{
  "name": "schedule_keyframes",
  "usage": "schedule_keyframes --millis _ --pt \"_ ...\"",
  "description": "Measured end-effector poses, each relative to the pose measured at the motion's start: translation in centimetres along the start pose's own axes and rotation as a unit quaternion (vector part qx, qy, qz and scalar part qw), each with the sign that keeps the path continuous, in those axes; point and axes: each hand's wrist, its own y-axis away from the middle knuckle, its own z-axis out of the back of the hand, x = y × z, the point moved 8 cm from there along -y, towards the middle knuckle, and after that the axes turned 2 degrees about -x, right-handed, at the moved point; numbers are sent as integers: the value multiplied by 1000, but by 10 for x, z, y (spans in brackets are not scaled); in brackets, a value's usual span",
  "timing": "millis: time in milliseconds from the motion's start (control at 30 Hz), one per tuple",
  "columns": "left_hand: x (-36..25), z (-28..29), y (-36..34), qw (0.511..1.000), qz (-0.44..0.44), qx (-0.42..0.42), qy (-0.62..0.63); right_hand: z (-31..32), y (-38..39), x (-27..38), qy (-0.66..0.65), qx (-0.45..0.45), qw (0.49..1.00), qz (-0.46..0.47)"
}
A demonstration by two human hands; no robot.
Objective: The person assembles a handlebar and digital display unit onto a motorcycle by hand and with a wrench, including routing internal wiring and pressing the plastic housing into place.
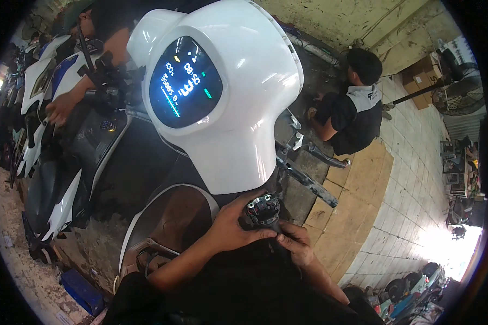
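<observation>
Low in the middle, a black rounded part shows small shiny metal pieces on its upper face; I cannot make out its exact kind. My left hand is closed around its left side, the thumb lying across below it. From the lower right, my right hand grips its underside with bent fingers. Just beyond both hands stands the white front cowl of a scooter. A lit dashboard display is set into the cowl.
Another person crouches at the far right near flattened cardboard. At the far left, a second person's arm reaches over parked scooters. A bare metal bar and a brake lever stick out right of the cowl. A blue box lies lower left.
</observation>
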Motion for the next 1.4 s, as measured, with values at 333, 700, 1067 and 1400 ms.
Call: schedule_keyframes --millis 333,700,1067,1400 --pt "7 13 -12 996 -38 -40 -72 -5 -19 4 206 -57 977 12" --pt "4 14 -16 995 -45 -56 -68 5 -28 34 66 -63 991 100" --pt "-7 18 -16 992 -74 -74 -71 6 -37 35 -18 -76 993 88" --pt "-14 16 -13 988 -85 -89 -98 9 -25 46 69 -117 985 103"
